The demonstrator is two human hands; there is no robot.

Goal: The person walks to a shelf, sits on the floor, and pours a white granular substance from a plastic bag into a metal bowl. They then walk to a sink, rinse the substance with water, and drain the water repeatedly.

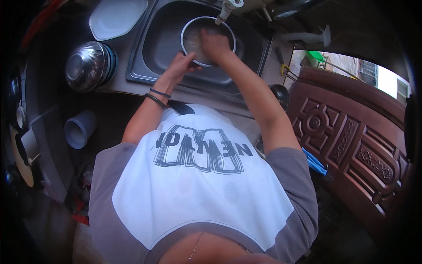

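Observation:
A round metal pot (188, 25) with a pale rim sits in the stainless steel sink (158, 39). Cloudy liquid (192, 41) fills part of it. My left hand (182, 65) grips the pot at its near left side, the thumb over the rim and the fingers outside, partly hidden below it. Reaching in from the right, my right hand (216, 44) is inside the pot with its fingers down at the liquid. Those fingers are blurred, and whether they hold anything is hidden. The tap (225, 13) hangs just over the pot's far rim.
Upturned metal bowls (82, 66) are stacked on the counter left of the sink, near a white tray (117, 18). A yellow-handled tool (284, 69) lies to the right. A pale plastic bin (80, 129) stands lower left; a carved brown door (346, 138) is at right.

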